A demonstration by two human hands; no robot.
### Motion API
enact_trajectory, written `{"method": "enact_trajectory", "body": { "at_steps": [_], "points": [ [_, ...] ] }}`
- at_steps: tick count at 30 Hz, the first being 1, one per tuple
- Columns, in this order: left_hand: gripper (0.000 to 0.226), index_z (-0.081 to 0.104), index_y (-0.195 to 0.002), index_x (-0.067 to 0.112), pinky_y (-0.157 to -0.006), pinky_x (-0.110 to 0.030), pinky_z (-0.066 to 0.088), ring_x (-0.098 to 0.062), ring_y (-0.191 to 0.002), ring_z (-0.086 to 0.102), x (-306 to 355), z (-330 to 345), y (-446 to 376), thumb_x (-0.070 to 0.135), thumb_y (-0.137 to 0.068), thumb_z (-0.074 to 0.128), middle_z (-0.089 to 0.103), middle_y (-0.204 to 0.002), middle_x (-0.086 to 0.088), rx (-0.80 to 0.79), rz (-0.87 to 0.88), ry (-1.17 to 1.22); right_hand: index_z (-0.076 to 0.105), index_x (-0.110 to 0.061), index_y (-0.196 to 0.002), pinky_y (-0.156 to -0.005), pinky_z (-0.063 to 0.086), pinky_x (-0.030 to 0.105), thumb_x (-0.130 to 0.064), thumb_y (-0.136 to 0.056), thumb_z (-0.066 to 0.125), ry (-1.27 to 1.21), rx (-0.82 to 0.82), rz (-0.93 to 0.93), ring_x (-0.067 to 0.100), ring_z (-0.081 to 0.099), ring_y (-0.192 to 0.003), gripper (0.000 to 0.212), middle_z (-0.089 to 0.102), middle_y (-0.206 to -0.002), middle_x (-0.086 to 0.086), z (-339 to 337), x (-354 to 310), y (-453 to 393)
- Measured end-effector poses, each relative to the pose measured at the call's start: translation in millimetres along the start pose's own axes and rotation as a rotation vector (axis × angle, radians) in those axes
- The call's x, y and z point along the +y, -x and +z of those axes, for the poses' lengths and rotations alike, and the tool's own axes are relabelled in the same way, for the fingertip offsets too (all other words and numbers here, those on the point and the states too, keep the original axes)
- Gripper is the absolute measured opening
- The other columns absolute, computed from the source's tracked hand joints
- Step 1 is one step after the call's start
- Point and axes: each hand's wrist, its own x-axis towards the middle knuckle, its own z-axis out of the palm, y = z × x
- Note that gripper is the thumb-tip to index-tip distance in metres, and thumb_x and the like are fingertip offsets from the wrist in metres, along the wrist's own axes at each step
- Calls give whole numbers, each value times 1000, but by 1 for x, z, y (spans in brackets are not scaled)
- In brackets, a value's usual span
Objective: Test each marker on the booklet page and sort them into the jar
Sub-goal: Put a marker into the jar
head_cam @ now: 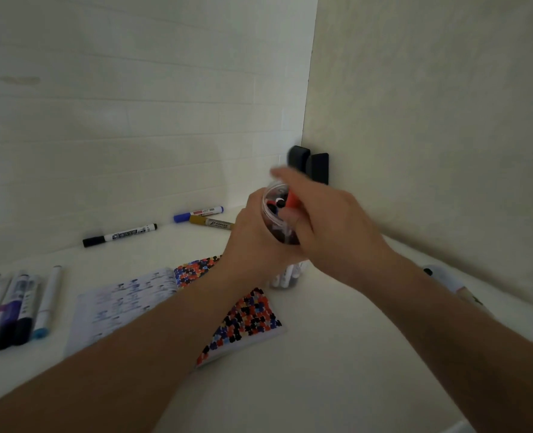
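Left hand [255, 242]: wrapped around the clear jar [279, 214], holding it tilted above the table [337, 354]. Right hand [327, 220]: over the jar mouth, fingers pinching a red marker [293, 200] at the rim; finer finger detail blurred. Caps of several markers visible inside the jar.

Below and left of the jar: open booklet [127, 304], scribbled page and patterned cover flat on the table. Far left of the jar: marker row [18, 304] near the table's left edge. Behind-left of the jar: black-capped marker [120, 235], blue marker [198, 213], gold marker [210, 223], near the back wall. Behind the jar, in the wall corner: two dark blocks [308, 165]. Right of the jar: bare table strip up to the side wall.
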Motion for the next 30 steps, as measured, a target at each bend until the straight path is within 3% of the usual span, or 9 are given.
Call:
{"method": "enact_trajectory", "body": {
  "at_steps": [2,5,8,13,17,20,24,27,30],
  "points": [
    [97,34,-134,39,-78,-6,50,9,-102,66,-3,-2,1,23,-63,98,63,-118,16,7,-31,84,35,-37,-141,-83,58,34,-28,-103,59,-69,-9,93,18,67,-97,46,70,-121,3,-1,4,-6],
    [95,28,-134,34,-62,-6,50,16,-82,66,-5,0,4,17,-69,95,63,-106,14,-51,-168,227,43,-26,-125,-72,57,31,-29,-105,54,-51,42,96,16,65,-86,23,70,-107,4,3,13,-10],
    [99,27,-145,29,-68,-14,57,11,-89,68,-9,5,2,20,-72,94,65,-112,12,-66,-187,274,52,-22,-120,-77,58,42,-34,-106,49,29,70,106,20,63,-89,18,69,-101,4,16,26,-14],
    [108,20,-150,41,-94,-36,60,-5,-112,68,-16,7,-2,37,-72,93,63,-128,12,-110,-150,246,57,-23,-99,-76,38,25,-54,-94,52,156,109,17,13,49,-88,32,58,-88,-7,24,40,-13],
    [107,21,-149,40,-86,-22,59,10,-104,66,-20,0,-3,38,-70,94,65,-120,19,-190,-114,171,60,-21,-93,-72,48,25,-52,-92,62,74,113,64,13,58,-81,31,64,-84,-7,18,41,-16],
    [105,23,-146,40,-78,-14,57,12,-101,66,-21,-2,-2,32,-70,95,65,-116,21,-208,-89,132,59,-21,-87,-62,49,16,-44,-97,64,-22,79,131,8,64,-73,25,68,-80,-7,14,40,-23],
    [105,29,-146,38,-87,-21,58,10,-101,67,-24,1,-3,36,-66,96,67,-113,23,-182,-77,108,58,-20,-79,-52,43,16,-42,-100,62,-166,19,249,7,58,-59,30,66,-71,-1,5,44,-32],
    [100,30,-143,40,-87,-21,58,14,-99,65,-24,0,-5,37,-68,95,66,-111,23,-196,-101,114,57,-24,-70,-54,40,14,-53,-100,55,-16,-132,141,6,51,-56,41,59,-65,-3,2,50,-38],
    [94,31,-142,38,-86,-16,56,17,-101,62,-25,3,-6,36,-72,93,66,-110,27,-194,-86,147,43,-31,-60,-64,40,31,-70,-97,38,237,-121,-39,11,44,-63,54,45,-63,-10,13,62,-35]
  ]
}}
